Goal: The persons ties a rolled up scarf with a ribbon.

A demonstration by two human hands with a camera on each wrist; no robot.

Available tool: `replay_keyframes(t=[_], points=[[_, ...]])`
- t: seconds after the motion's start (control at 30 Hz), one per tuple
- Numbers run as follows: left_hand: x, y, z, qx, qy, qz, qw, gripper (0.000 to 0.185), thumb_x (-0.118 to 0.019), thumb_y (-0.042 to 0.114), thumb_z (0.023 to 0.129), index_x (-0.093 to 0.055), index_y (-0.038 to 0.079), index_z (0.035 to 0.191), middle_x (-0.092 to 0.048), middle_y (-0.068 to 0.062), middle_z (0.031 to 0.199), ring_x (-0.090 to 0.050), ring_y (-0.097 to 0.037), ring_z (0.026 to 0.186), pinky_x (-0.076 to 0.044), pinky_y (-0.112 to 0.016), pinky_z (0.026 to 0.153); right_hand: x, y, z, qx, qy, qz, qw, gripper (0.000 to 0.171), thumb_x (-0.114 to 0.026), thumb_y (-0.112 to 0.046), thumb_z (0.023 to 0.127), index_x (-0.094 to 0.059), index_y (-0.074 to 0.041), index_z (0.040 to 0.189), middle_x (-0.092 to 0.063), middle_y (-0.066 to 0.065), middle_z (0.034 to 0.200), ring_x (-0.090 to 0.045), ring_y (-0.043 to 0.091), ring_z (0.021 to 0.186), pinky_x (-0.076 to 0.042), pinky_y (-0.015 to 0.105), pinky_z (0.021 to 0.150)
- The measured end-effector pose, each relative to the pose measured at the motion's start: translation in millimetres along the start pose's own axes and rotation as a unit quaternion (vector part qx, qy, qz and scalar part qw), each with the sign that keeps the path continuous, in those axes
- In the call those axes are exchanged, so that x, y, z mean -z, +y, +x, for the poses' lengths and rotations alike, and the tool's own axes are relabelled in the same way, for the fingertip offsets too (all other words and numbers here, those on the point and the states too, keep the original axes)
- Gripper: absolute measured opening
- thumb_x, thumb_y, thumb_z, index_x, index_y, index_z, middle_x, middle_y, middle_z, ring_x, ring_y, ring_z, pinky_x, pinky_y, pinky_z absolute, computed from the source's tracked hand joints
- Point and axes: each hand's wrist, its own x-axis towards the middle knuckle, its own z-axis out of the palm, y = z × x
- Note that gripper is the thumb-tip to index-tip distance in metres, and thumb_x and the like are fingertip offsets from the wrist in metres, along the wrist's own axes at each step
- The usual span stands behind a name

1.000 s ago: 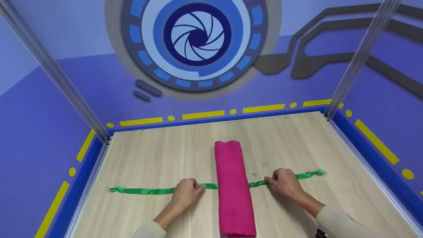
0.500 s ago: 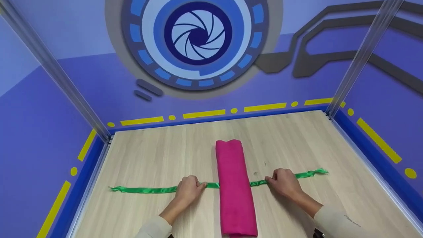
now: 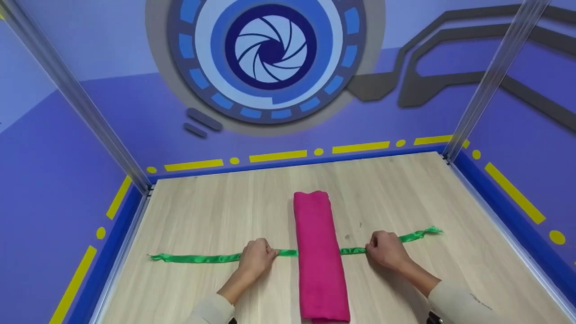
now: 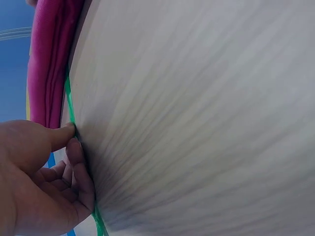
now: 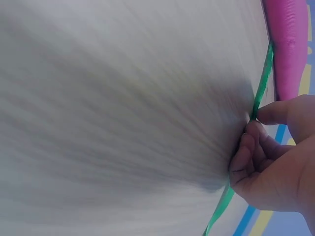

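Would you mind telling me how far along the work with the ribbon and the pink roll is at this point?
Done: the pink roll is rolled up and lies across the ribbon, which runs under it on the table. In hand: the left hand and right hand each pinch the ribbon close beside the roll. Left: the ends lie flat; nothing is wrapped over the roll or knotted yet.

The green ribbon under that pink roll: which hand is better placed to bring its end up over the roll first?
Probably either: the left hand and right hand both pinch the green ribbon close beside the pink roll. The left has slightly more slack.
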Motion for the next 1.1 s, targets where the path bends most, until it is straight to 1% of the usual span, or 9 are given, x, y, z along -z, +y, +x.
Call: replay_keyframes(t=[0.23, 0.43, 0.6, 0.7, 0.77, 0.83, 0.93, 1.03, 1.1], points=[[0.8, 0.5, -0.4, -0.016, 0.004, 0.023, 0.9996, 0.026, -0.07, 0.009, 0.1, -0.059, 0.011, 0.076, -0.057, 0.005, 0.068, -0.051, -0.01, 0.061, -0.045, -0.029, 0.055, 1.0, -3.3, -0.5, 0.008, 0.007, 0.007, 1.0, 0.024, -0.075, -0.004, 0.092, -0.06, -0.009, 0.075, -0.055, -0.002, 0.067, -0.05, 0.014, 0.062, -0.043, 0.031, 0.058], [1.3, 3.2, 1.9, -0.022, 0.005, 0.031, 0.9993, 0.026, -0.065, 0.006, 0.099, -0.057, 0.012, 0.076, -0.053, 0.005, 0.067, -0.047, -0.01, 0.06, -0.04, -0.028, 0.054, 1.3, -7.9, -3.4, 0.016, 0.007, 0.002, 1.0, 0.017, -0.065, 0.002, 0.092, -0.06, -0.007, 0.079, -0.056, -0.001, 0.07, -0.05, 0.015, 0.063, -0.043, 0.033, 0.057], [-2.4, 1.7, -0.6, -0.04, 0.028, 0.035, 0.9982, 0.033, -0.063, 0.001, 0.095, -0.047, 0.015, 0.07, -0.042, 0.009, 0.063, -0.038, -0.008, 0.055, -0.032, -0.026, 0.05, 0.0, -11.0, -5.4, 0.023, 0.008, 0.016, 1.0, 0.018, -0.063, 0.003, 0.091, -0.059, -0.008, 0.078, -0.054, -0.002, 0.069, -0.049, 0.013, 0.062, -0.041, 0.031, 0.057], [-4.3, 0.8, -2.5, -0.054, 0.05, 0.052, 0.9959, 0.032, -0.063, -0.001, 0.092, -0.046, 0.014, 0.069, -0.039, 0.008, 0.063, -0.035, -0.008, 0.055, -0.031, -0.026, 0.048, -0.7, -13.0, -6.2, 0.02, 0.01, 0.035, 0.999, 0.018, -0.064, 0.002, 0.092, -0.059, -0.01, 0.078, -0.055, -0.003, 0.07, -0.049, 0.012, 0.063, -0.041, 0.029, 0.057], [-3.6, 2.2, -2.8, -0.054, 0.063, 0.072, 0.994, 0.022, -0.065, 0.0, 0.092, -0.053, 0.009, 0.077, -0.042, 0.006, 0.064, -0.037, -0.009, 0.056, -0.034, -0.027, 0.047, -0.8, -14.3, -6.5, 0.017, 0.011, 0.047, 0.999, 0.018, -0.064, 0.001, 0.093, -0.06, -0.01, 0.08, -0.055, -0.003, 0.071, -0.049, 0.012, 0.064, -0.04, 0.028, 0.057], [-2.2, 4.1, -1.8, -0.049, 0.066, 0.091, 0.9924, 0.012, -0.068, 0.002, 0.093, -0.058, 0.005, 0.088, -0.048, 0.002, 0.068, -0.042, -0.011, 0.057, -0.039, -0.03, 0.049, -1.4, -14.6, -6.1, 0.012, 0.011, 0.058, 0.998, 0.017, -0.064, 0.0, 0.095, -0.06, -0.01, 0.081, -0.055, -0.003, 0.072, -0.049, 0.012, 0.064, -0.04, 0.028, 0.057], [1.9, 8.4, 0.0, -0.04, 0.048, 0.106, 0.9924, 0.013, -0.074, 0.006, 0.096, -0.062, 0.003, 0.098, -0.055, -0.003, 0.075, -0.051, -0.014, 0.063, -0.047, -0.035, 0.054, -1.3, -15.3, -5.7, 0.001, 0.008, 0.072, 0.997, 0.017, -0.063, -0.001, 0.096, -0.06, -0.01, 0.083, -0.054, -0.002, 0.073, -0.05, 0.013, 0.064, -0.04, 0.028, 0.056], [4.6, 11.1, 1.2, -0.038, 0.017, 0.107, 0.9933, 0.014, -0.075, 0.008, 0.097, -0.063, 0.005, 0.09, -0.054, -0.004, 0.076, -0.052, -0.015, 0.065, -0.048, -0.036, 0.056, -0.9, -16.4, -4.9, -0.017, 0.004, 0.094, 0.995, 0.017, -0.063, -0.002, 0.098, -0.061, -0.009, 0.083, -0.055, -0.001, 0.071, -0.051, 0.012, 0.062, -0.041, 0.027, 0.054], [5.3, 11.8, 2.2, -0.039, 0.009, 0.098, 0.9944, 0.016, -0.074, 0.007, 0.099, -0.063, 0.006, 0.087, -0.052, -0.002, 0.075, -0.05, -0.015, 0.065, -0.047, -0.034, 0.055, -0.5, -17.5, -4.2, -0.033, 0.002, 0.115, 0.993, 0.016, -0.063, -0.003, 0.099, -0.061, -0.008, 0.084, -0.056, 0.0, 0.071, -0.052, 0.013, 0.06, -0.041, 0.027, 0.053]])
